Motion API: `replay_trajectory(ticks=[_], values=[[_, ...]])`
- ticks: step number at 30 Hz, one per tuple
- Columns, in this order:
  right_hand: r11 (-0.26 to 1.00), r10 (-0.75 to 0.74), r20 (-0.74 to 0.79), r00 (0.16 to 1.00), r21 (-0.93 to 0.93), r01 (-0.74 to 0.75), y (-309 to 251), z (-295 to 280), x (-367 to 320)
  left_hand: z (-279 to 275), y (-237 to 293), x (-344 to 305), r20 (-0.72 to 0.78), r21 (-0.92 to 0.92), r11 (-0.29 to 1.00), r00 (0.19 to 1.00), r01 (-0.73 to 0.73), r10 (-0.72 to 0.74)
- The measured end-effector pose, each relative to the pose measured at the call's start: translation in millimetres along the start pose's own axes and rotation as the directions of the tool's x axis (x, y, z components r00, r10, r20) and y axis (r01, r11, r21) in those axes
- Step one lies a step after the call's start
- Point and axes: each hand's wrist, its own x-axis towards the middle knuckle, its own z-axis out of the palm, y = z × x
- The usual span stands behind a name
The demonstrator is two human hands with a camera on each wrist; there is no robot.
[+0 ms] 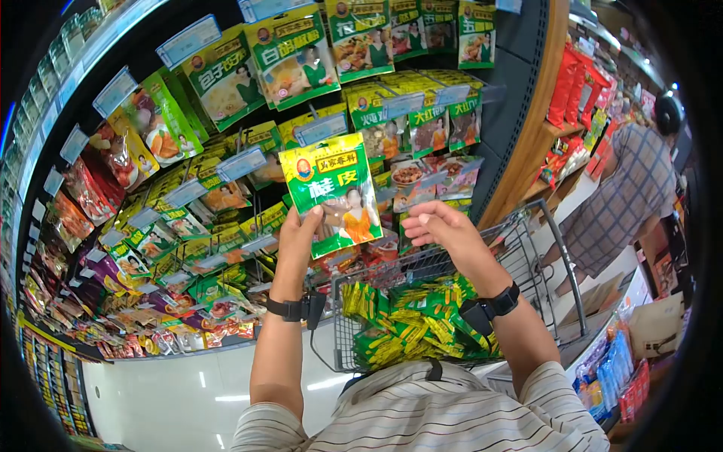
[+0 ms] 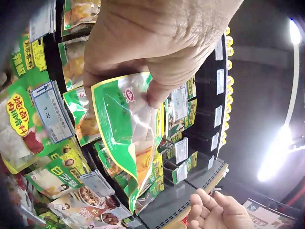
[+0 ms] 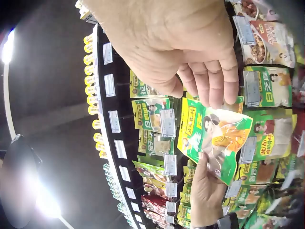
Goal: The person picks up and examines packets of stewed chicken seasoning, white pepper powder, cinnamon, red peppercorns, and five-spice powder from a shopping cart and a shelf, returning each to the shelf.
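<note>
Green-and-yellow packet [image 1: 339, 197] sits in left hand [image 1: 297, 233], pinched near its lower side edge. Right hand [image 1: 448, 230] beside it, fingers loosely bent, holding nothing. Risk: one-sided pinch on likely slick film could slip, dropping packet into cart [image 1: 562, 260] below hands.

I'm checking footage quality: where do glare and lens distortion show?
Head view: the left shelf edge bows, corners fall to black, and the floor carries bright reflections; left wrist view: the lower-right lamp burns out white, and the packet has shiny highlights; right wrist view: the lower-left lamp flares.
</note>
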Motion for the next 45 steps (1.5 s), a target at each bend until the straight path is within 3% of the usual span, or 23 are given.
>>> replay_trajectory(ticks=[3, 7, 10, 13, 17, 23, 27, 28, 37, 43, 45], values=[[1.0, -0.013, 0.021, 1.0, -0.026, 0.013, -7, 13, 24, -8, -6, 4, 0.067, -0.044, 0.999, 0.997, -0.021, 0.024], [0.998, -0.052, 0.026, 0.998, -0.039, 0.053, -20, 30, 61, -19, -17, 6, 0.019, 0.096, 0.995, 0.999, -0.035, 0.033], [0.991, -0.132, 0.023, 0.991, -0.02, 0.132, -30, 47, 89, -28, -21, 10, 0.011, 0.115, 0.992, 0.998, -0.056, 0.055], [0.993, -0.114, 0.015, 0.993, -0.002, 0.114, -43, 64, 115, -34, -18, 13, -0.004, 0.138, 0.985, 0.994, -0.107, 0.109], [0.987, -0.083, 0.016, 0.996, 0.138, 0.08, -48, 76, 142, -40, -25, 26, -0.024, 0.17, 0.973, 0.987, -0.154, 0.16], [0.971, -0.064, 0.037, 0.997, 0.233, 0.053, -43, 71, 152, -35, -15, 38, -0.001, 0.067, 0.992, 0.994, -0.105, 0.106], [0.968, -0.068, 0.007, 0.998, 0.243, 0.065, -38, 67, 154, -25, -31, 52, -0.014, 0.004, 0.974, 0.974, -0.225, 0.225], [0.966, -0.06, -0.005, 0.998, 0.25, 0.059, -40, 69, 153, -24, -26, 50, -0.009, -0.018, 0.984, 0.984, -0.176, 0.176], [0.968, -0.009, -0.041, 0.999, 0.252, 0.019, -38, 69, 150, -16, -29, 73, -0.084, 0.119, 0.954, 0.954, -0.276, 0.287], [0.966, 0.013, -0.026, 1.0, 0.258, -0.005, -33, 71, 152, -16, -39, 78, -0.114, -0.061, 0.984, 0.981, -0.165, 0.158], [0.955, 0.01, -0.03, 0.999, 0.297, 0.0, -31, 73, 156, -20, -43, 81, -0.111, 0.039, 0.979, 0.973, -0.199, 0.202]])
